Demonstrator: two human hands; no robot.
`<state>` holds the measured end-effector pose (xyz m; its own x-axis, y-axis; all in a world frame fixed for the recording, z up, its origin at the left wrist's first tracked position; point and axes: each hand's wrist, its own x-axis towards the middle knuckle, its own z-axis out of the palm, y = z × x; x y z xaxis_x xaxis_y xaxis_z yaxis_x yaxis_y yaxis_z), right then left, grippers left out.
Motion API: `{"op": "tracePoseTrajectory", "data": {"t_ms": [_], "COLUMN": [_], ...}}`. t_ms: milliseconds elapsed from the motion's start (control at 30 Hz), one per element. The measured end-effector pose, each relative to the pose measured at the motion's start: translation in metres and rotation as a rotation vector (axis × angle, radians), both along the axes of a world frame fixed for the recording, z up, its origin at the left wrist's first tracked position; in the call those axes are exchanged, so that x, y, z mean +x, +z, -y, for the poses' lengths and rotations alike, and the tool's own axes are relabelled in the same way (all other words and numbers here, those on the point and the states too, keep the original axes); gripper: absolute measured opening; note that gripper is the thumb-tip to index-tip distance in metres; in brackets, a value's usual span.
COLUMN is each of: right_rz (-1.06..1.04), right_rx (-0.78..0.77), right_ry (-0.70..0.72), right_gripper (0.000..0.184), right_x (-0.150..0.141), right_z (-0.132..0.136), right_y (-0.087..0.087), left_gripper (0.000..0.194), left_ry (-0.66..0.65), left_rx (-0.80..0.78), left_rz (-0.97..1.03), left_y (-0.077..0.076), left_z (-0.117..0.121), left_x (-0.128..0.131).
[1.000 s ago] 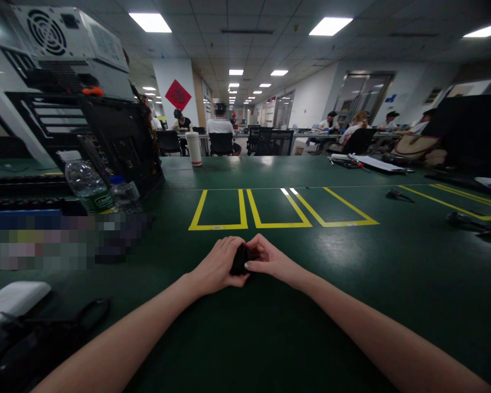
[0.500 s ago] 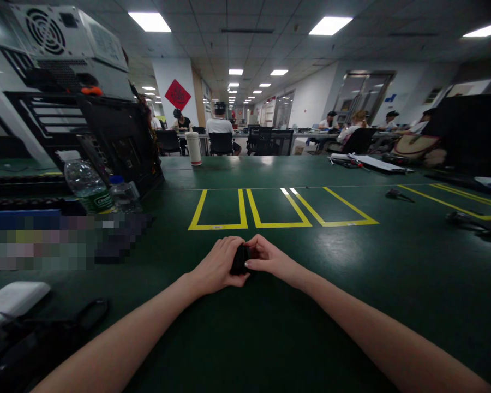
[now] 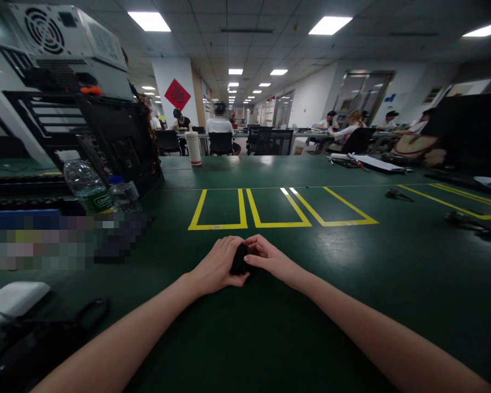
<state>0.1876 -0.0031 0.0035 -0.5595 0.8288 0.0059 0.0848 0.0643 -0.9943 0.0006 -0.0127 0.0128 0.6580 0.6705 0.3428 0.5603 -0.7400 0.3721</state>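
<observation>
Between my hands, just above or on the green table (image 3: 294,327), is a small black object (image 3: 238,263); its kind is too dark to make out. My left hand (image 3: 219,265) wraps round its left side, fingers over the top and thumb at the near edge. From the right, my right hand (image 3: 268,256) pinches the object's right side, its thumb and fingertips closed on it. Part of the object is hidden by my fingers. Beyond both hands lie yellow tape outlines (image 3: 219,226) on the table.
At left stand a computer case (image 3: 126,142) with a power supply (image 3: 69,33) on top, and a large plastic bottle (image 3: 84,183). Black cable-like items (image 3: 36,344) lie near left. A white tumbler (image 3: 193,148) and a clipboard (image 3: 378,162) sit at the far edge. Several people sit beyond.
My right thumb and fingers have shifted slightly on the black object, with the thumb a little higher. My left hand holds its place.
</observation>
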Motion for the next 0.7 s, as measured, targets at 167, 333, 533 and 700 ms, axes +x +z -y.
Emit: {"op": "tracePoseTrajectory", "data": {"t_ms": [167,333,533,700], "right_rz": [-0.057,-0.054,-0.033,-0.023], "right_rx": [0.004,-0.007,0.009,-0.021], "right_ry": [0.065,0.011,-0.021,0.057], "right_gripper": [0.033,0.023,0.022,0.032], "right_x": [0.0023,0.0005,-0.0011,0.0027], "right_z": [-0.0018,-0.0008,-0.0008,-0.0006], "right_y": [-0.0010,-0.0004,-0.0006,0.0020], "left_gripper": [0.060,0.058,0.058,0.058], "left_ry": [-0.004,-0.005,-0.009,-0.004], "left_rx": [0.028,0.013,-0.004,0.001], "left_rz": [0.000,-0.013,-0.009,0.008], "left_y": [-0.0034,0.0000,0.0018,-0.0013], "left_z": [-0.0014,0.0004,0.0008,-0.0006], "left_x": [0.0002,-0.0006,-0.0001,-0.0001]}}
